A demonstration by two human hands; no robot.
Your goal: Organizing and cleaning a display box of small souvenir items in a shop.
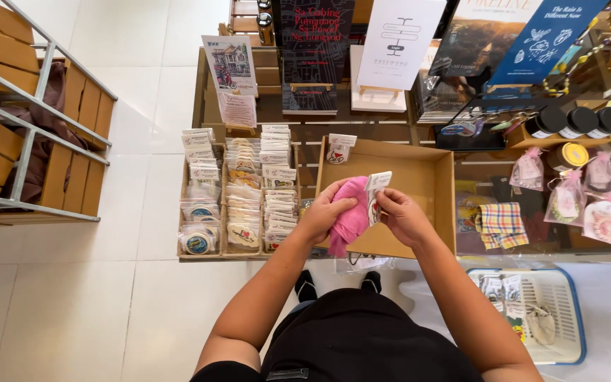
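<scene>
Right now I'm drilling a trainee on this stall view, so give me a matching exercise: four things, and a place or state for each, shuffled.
Things:
1. pink cloth
2. white packet
3. checked cloth
4. white basket

Places or states:
A. low at the right, blue-rimmed
B. in the left hand
C. lying right of the cardboard box
D. pinched by the right hand

Pairs: 1-B, 2-D, 3-C, 4-A

Sticker rack lies left of the cardboard tray; basket right.

Slatted wooden display table with sticker trays, cardboard box, books, jars
</scene>
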